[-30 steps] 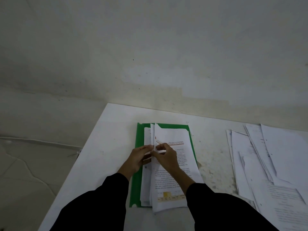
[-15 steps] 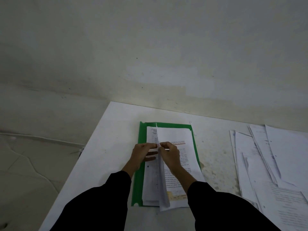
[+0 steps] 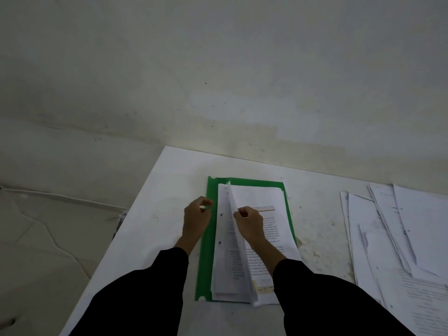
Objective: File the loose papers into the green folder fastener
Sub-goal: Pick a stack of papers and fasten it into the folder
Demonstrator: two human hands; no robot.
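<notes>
A green folder [image 3: 206, 243] lies open on the white table [image 3: 155, 229], with a stack of white printed papers [image 3: 230, 270] on it. Two punch holes show along the stack's left margin. My right hand [image 3: 249, 220] pinches the left edge of the top sheets [image 3: 264, 229], lifted and curled up off the stack. My left hand [image 3: 196, 214] hovers over the folder's left edge, its fingertips pinched on a small pale piece; what that piece is I cannot tell.
A spread pile of loose printed papers [image 3: 400, 243] covers the table's right side. A pale wall [image 3: 242, 81] stands right behind the table. The table's left edge drops to a tiled floor [image 3: 48, 251].
My left hand has pulled away to the left from the sheet edge, off the papers. My right hand still holds the lifted sheets, now more upright. The view has shifted slightly.
</notes>
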